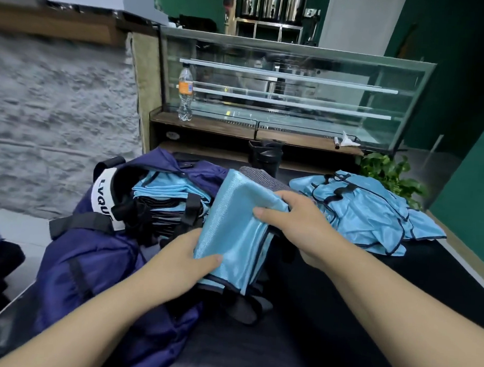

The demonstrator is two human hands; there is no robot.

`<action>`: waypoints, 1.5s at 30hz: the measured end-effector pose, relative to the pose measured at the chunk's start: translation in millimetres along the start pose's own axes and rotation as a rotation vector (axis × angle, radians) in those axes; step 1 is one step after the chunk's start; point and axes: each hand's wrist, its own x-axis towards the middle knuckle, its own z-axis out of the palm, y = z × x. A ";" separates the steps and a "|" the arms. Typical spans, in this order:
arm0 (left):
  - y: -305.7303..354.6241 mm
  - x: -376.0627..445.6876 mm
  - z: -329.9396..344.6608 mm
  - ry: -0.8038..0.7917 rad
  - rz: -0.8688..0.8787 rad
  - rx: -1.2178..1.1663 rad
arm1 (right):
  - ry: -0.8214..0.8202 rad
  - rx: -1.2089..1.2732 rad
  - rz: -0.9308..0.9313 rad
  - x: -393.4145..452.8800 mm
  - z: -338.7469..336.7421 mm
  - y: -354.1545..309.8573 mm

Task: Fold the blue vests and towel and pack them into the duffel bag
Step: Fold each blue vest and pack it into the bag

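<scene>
Left hand point(186, 260): grips the lower left edge of a folded blue vest point(236, 228), thumb on top, fingers point(172, 243) curled under the cloth.
Right hand point(298, 223): grips the upper right edge of the same vest, thumb pressed onto the top face, fingers curled round its far corner.
Folded blue vest: held tilted between both hands, just above the near right rim of the duffel bag point(97, 259); black trim shows along its lower edge.
Duffel bag: navy, lying open on the dark worktop point(338, 345) to the left; white strap pad with black lettering at its far left end.
Packed vests point(163, 195): stack of folded blue vests with black trim inside the bag opening.
Unfolded vests point(364, 210): loose blue heap on the worktop, right of the hands, apart from the bag.
Towel point(261, 177): grey cloth partly hidden behind the held vest; fold state cannot be told.
Background: plastic bottle point(185, 94) on a wooden ledge before a glass display case point(297, 96); green plant point(391, 175) at far right.
</scene>
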 end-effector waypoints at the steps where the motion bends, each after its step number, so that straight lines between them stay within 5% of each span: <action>1: -1.1 0.2 -6.4 -0.020 -0.019 0.019 | -0.008 -0.007 0.029 2.5 2.5 4.1; 6: -10.5 7.4 -46.1 0.002 -0.105 0.083 | -0.023 -0.057 0.167 8.9 21.6 21.3; 11: -17.7 23.6 -89.7 0.184 -0.240 -0.084 | 0.009 0.013 0.213 20.8 52.0 25.2; 19: -7.7 71.5 -131.8 0.492 -0.383 -0.358 | 0.057 0.198 0.020 55.1 89.0 -1.6; 29: -14.8 123.0 -135.6 0.719 -0.251 -0.033 | 0.030 0.155 0.106 98.8 111.6 -2.8; 32: -21.0 133.0 -138.4 0.708 -0.216 0.099 | -0.006 -0.117 0.020 104.0 109.5 -1.7; 37: -31.8 137.0 -136.3 0.613 -0.114 0.408 | 0.023 -1.059 -0.245 100.2 112.5 -3.8; 41: -36.8 131.7 -138.1 0.452 -0.122 0.683 | -0.103 -1.163 -0.580 107.7 130.2 -6.7; 45: -38.8 131.6 -138.8 0.296 -0.211 0.691 | -0.227 -1.285 -0.572 113.2 157.7 1.9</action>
